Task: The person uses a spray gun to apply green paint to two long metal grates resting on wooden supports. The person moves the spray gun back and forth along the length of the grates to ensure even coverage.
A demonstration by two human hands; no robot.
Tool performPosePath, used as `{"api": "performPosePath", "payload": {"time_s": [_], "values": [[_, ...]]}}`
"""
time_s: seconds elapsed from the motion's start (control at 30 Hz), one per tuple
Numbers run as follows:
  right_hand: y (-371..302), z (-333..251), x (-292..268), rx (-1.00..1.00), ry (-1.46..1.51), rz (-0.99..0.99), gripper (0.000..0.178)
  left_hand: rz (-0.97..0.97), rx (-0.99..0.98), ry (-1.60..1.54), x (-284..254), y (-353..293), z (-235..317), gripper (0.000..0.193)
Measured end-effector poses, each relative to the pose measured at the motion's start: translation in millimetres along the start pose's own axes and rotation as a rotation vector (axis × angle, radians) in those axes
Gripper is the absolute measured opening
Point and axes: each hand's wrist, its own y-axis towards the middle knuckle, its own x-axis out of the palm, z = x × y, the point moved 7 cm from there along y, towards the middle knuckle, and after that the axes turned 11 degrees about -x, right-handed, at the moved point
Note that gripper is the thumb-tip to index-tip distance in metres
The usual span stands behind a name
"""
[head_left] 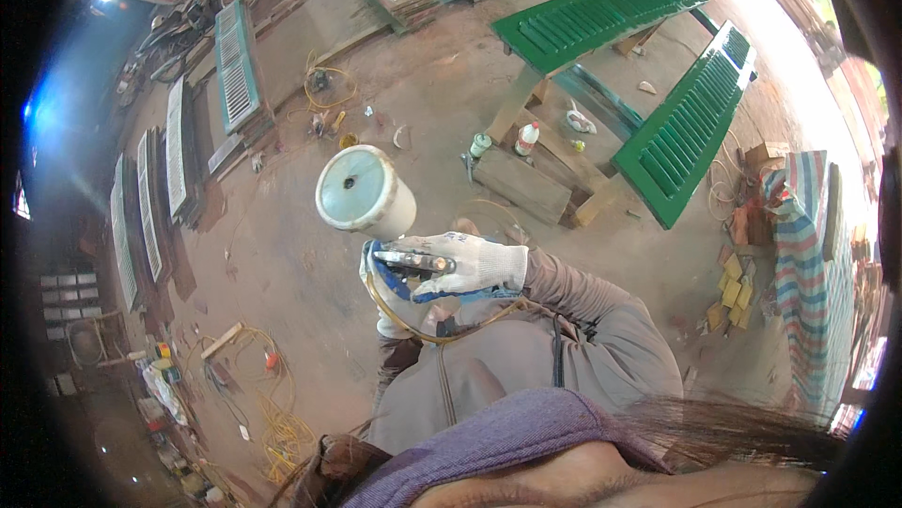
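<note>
Spray gun point(425, 263), between two gloved hands point(477, 260)

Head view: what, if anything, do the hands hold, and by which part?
A spray gun, by its dark body, between the right hand and left hand; exact grip partly hidden.

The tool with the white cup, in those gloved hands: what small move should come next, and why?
Probably ease the yellowish hose clear of the left hand: it loops close by that glove and in front of the jacket, so it might snag. The right hand is on the tool, so it could perhaps steady it.
</note>
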Motion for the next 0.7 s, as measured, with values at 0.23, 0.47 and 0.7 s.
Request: {"api": "performPosePath", "payload": {"time_s": [0.23,0.47,0.7], "values": [[72.3,91.1,-87.3,0.007,-0.115,0.204,0.063,-0.098,0.27,0.25,23.5,160.2,28.3,0.035],[124.1,131.9,-202.7,0.034,0.05,0.448,0.061,-0.297,0.321,0.409,94.8,283.8,109.7,0.035],[75.9,129.2,-236.3,0.103,-0.036,0.844,0.055,-0.672,0.393,0.646,129.7,353.7,38.9,0.044]]}}
